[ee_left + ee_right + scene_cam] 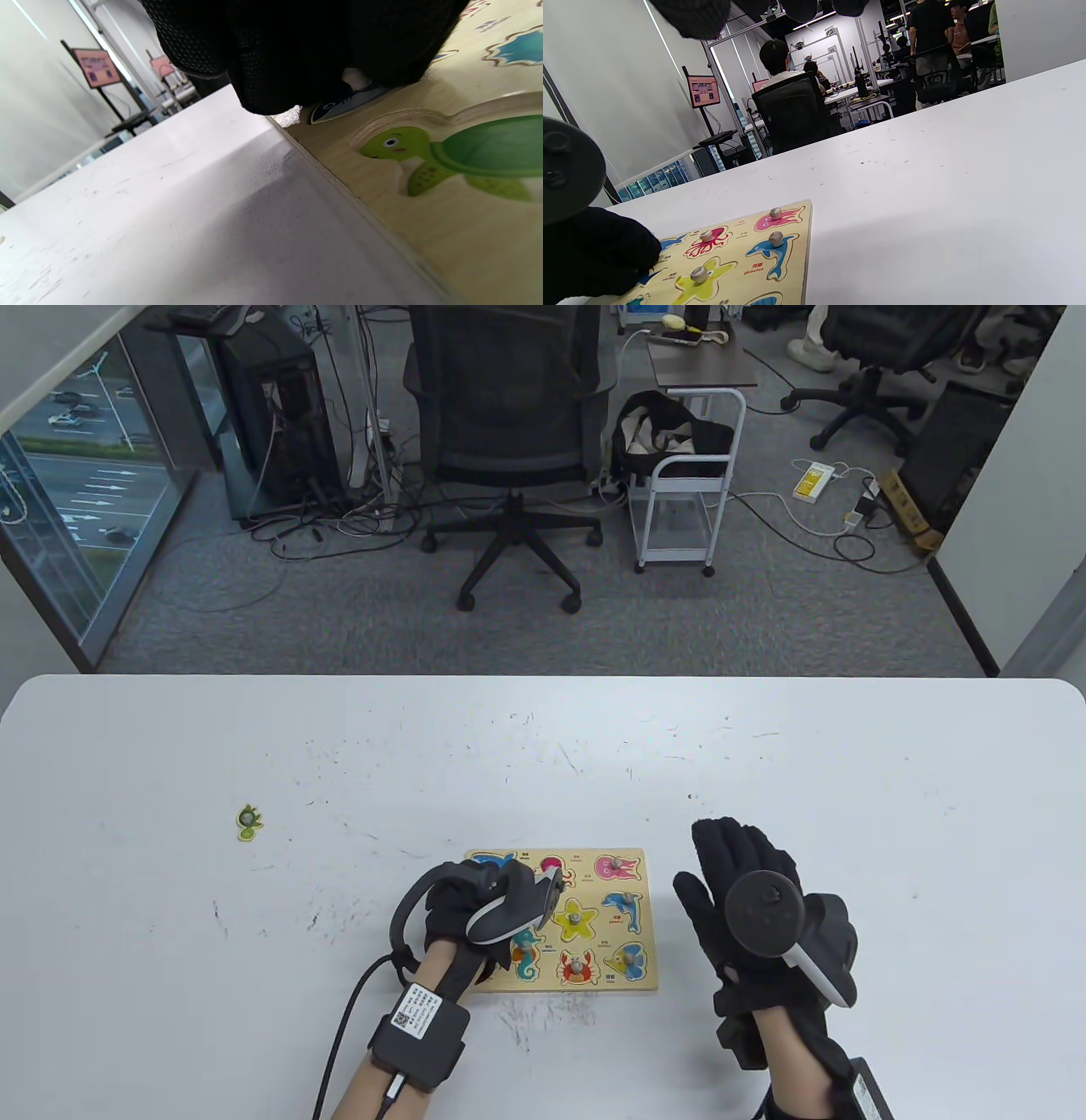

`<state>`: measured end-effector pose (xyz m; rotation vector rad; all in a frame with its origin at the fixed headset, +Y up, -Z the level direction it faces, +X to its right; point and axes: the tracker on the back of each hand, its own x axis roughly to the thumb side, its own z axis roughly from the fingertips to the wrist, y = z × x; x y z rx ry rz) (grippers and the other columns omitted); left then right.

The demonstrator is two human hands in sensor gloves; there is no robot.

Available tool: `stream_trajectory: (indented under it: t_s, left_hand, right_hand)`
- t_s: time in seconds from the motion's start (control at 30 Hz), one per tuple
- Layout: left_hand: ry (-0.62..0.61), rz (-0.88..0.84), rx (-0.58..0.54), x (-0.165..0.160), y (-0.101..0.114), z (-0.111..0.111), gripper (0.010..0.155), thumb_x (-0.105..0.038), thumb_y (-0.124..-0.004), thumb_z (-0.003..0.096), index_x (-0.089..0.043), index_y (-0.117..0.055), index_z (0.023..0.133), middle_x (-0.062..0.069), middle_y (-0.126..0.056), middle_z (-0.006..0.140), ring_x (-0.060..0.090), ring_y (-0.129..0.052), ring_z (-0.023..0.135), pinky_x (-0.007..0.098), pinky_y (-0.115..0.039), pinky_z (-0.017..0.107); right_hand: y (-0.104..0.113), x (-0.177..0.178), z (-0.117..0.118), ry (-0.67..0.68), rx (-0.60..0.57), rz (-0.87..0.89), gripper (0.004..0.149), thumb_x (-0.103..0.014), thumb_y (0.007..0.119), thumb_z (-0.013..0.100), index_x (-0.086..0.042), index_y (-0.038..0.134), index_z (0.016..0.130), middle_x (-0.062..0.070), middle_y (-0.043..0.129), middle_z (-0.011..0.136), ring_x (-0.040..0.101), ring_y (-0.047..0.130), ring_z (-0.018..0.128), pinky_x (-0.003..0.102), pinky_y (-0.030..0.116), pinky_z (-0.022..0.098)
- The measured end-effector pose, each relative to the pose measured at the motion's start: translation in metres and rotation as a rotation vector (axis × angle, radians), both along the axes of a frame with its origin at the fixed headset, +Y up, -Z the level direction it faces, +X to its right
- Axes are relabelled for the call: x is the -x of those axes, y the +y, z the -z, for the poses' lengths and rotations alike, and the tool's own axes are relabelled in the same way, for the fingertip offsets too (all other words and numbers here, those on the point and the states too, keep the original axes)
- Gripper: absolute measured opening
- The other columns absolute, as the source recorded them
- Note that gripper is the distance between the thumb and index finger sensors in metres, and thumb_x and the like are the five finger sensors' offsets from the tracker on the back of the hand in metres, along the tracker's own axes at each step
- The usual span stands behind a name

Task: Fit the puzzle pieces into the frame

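Under left hand | blue piece | on frame

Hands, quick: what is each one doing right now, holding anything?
Left hand: fingers down on a blue piece's knob at the puzzle board; grip hidden.
Right hand: open, fingers spread, holding nothing, beside the board.

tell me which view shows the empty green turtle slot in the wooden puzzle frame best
The left wrist view: the green turtle recess in the wooden puzzle frame fills its right side, printed head and shell clear. In the table view the left hand covers that spot. The right wrist view does not show it.
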<state>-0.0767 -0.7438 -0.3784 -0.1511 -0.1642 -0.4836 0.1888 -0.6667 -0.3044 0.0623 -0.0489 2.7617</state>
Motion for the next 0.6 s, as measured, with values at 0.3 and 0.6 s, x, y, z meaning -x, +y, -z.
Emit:
stream_trajectory:
  t_s: [0.3, 0.6]
  left_hand:
    - [0.137, -0.095, -0.023, 0.054, 0.051, 0.004, 0.059, -0.060, -0.075, 0.0471, -0.043, -0.069, 0.104, -0.012, -0.090, 0.103, 0.014, -0.093, 0.092, 0.041, -0.078, 0.073]
    - [0.396, -0.070, -0.107, 0.147, 0.081, 0.021, 0.061, -0.061, -0.075, 0.0471, -0.044, -0.068, 0.105, -0.011, -0.086, 0.107, 0.015, -0.088, 0.098, 0.042, -0.074, 0.077]
  right_hand:
    - [0.000, 0.000, 0.000, 0.001, -0.004, 0.002, 0.066, -0.051, 0.076, 0.052, -0.030, 0.051, 0.110, 0.005, 0.054, 0.119, 0.040, 0.054, 0.110, 0.061, 0.041, 0.081]
    - [0.002, -0.003, -0.001, -0.012, -0.008, 0.011, 0.066, -0.051, 0.076, 0.052, -0.031, 0.051, 0.110, 0.005, 0.054, 0.119, 0.040, 0.054, 0.110, 0.061, 0.041, 0.081]
